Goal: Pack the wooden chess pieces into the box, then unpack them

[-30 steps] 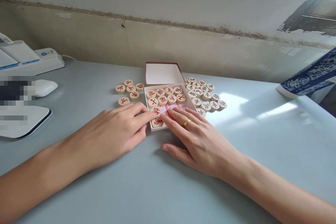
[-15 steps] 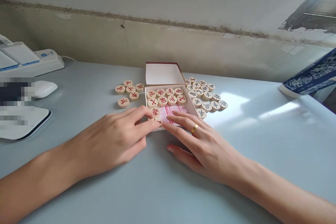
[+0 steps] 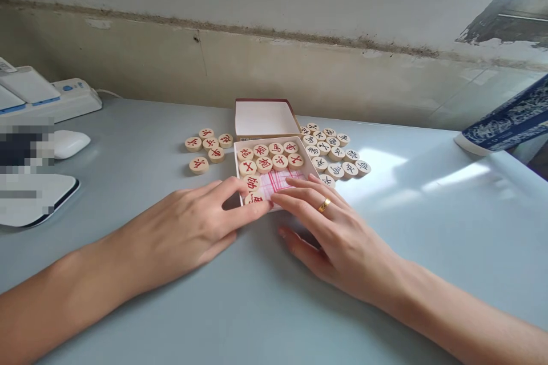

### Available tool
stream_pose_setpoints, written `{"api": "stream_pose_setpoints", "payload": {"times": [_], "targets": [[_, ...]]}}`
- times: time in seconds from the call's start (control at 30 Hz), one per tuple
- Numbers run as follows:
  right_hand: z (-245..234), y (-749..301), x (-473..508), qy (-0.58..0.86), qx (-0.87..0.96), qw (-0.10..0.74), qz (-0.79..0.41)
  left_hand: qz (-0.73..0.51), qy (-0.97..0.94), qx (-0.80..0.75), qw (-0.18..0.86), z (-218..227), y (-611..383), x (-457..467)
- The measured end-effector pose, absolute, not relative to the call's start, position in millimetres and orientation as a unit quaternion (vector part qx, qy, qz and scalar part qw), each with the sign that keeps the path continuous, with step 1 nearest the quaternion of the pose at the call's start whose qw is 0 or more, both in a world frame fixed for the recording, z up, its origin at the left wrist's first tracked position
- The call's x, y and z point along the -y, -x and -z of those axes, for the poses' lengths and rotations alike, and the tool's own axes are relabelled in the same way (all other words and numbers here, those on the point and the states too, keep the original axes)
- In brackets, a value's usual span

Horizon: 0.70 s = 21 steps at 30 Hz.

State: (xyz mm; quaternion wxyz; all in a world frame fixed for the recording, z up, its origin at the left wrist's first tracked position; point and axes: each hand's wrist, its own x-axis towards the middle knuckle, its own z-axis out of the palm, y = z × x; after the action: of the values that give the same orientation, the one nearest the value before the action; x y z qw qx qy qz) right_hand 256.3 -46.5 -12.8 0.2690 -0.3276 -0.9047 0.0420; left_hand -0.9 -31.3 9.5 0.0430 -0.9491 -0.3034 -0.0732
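A shallow white box [image 3: 237, 154] with its lid [image 3: 268, 117] opened back holds two full rows of round wooden Chinese chess pieces [image 3: 265, 164] with red characters. Two more red pieces lie along its left side, and a pink checked lining [image 3: 276, 181] shows beside them. My left hand [image 3: 201, 222] rests at the front left corner, fingers apart, one fingertip by the frontmost red piece [image 3: 254, 198], which is partly hidden. With a gold ring on one finger, my right hand [image 3: 329, 228] spreads over the front right part of the box, nothing visible in it.
Several loose red pieces [image 3: 210, 143] lie left of the box. Several pieces with black characters [image 3: 337, 154] cluster on its right. A power strip [image 3: 81, 97], a white earphone case [image 3: 68, 144] and a blurred pale device [image 3: 38, 202] stand left. A blue patterned cylinder [image 3: 505, 120] lies far right.
My left fingertip has slid right, baring more of the frontmost red piece's character. My right hand has shifted slightly right. The loose pieces stay in place.
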Motion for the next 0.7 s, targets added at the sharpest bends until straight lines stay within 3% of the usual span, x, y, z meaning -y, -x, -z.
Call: {"api": "stream_pose_setpoints", "payload": {"times": [0.37, 0.7], "targets": [[13.8, -255.6, 45.9, 0.323, 0.9, 0.29, -0.039, 0.041, 0.943, 0.328, 0.031, -9.5, -4.3, 30.8], [4.7, -262.0, 52.5, 0.324, 0.903, 0.268, -0.087, 0.12, 0.946, 0.299, -0.023, -13.8, 1.4, 27.2]]}}
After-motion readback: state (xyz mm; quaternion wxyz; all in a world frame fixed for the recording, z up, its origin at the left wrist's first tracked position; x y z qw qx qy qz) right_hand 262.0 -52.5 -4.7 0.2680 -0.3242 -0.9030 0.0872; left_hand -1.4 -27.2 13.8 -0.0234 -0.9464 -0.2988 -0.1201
